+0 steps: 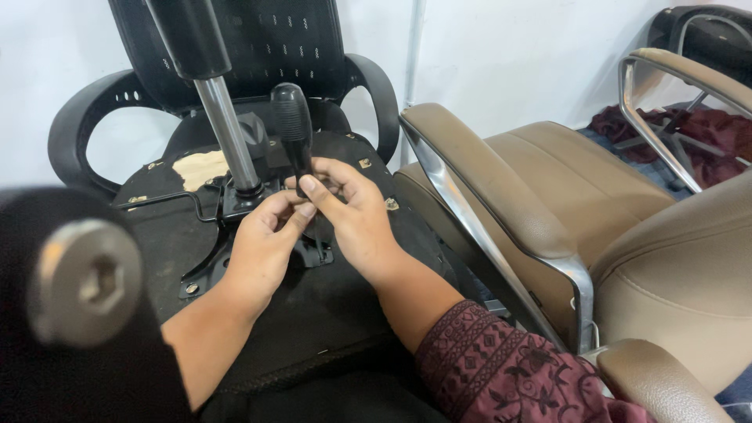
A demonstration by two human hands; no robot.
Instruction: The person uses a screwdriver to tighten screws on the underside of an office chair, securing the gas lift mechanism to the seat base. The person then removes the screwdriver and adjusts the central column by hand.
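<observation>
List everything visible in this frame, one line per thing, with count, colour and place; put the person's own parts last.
Office chair: 1, black, upturned at centre, underside facing up.
Gas cylinder: 1, silver with black upper sleeve, rising from the chair's base plate.
Base plate: 1, black metal, bolted to the seat underside.
Screwdriver: 1, black handle, upright at centre.
Bolt head: 1, grey with hex socket, blurred at near left.
Armchair: 1, tan with chrome arm frames, right.
Cloth: 1, maroon, on the floor far right.
Wall: white, behind.
Left hand: bare, at the base plate below the screwdriver.
Right hand: maroon patterned sleeve, gripping the screwdriver.
</observation>
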